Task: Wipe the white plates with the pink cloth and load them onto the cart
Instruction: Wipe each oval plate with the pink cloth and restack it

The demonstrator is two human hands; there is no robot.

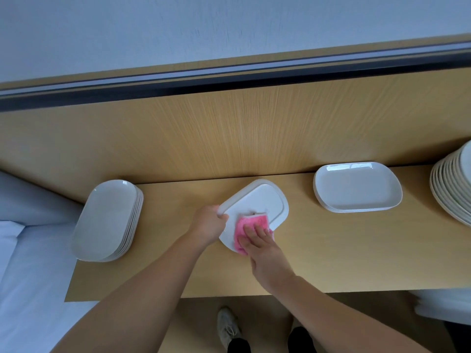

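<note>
A: Start wide. What is the work laid out on?

B: A long wooden table (pixel 331 250). From the left it carries a stack of oval plates (pixel 107 220) at the left end, a low stack of rectangular plates (pixel 356 187) right of the middle, and a tall stack (pixel 451 184) cut off by the right edge of the view.

A: And the one being worked on?

B: A single white plate (pixel 257 197) sits between the two nearer stacks, apart from both. A raised ring shows on it, so I judge it is turned underside up. I cannot tell whether it rests on the table or is lifted a little.

A: The hands?

B: The left hand (pixel 207 226) has its fingers curled over the plate's left rim, steadying it. The right hand (pixel 257 240) lies flat with its fingers straight, pressing the folded pink cloth (pixel 251 221) onto the plate's near part.

A: So the step is wiping.

B: That is my reading. The cloth covers only the near part, and the far part is bare.

A: What does the next move call for?

B: Probably sweeping the cloth across the rest, then carrying the plate to the cart. I can make out no cart here, so that likely means turning away from the table with a firm hold on a slick rim.
</note>
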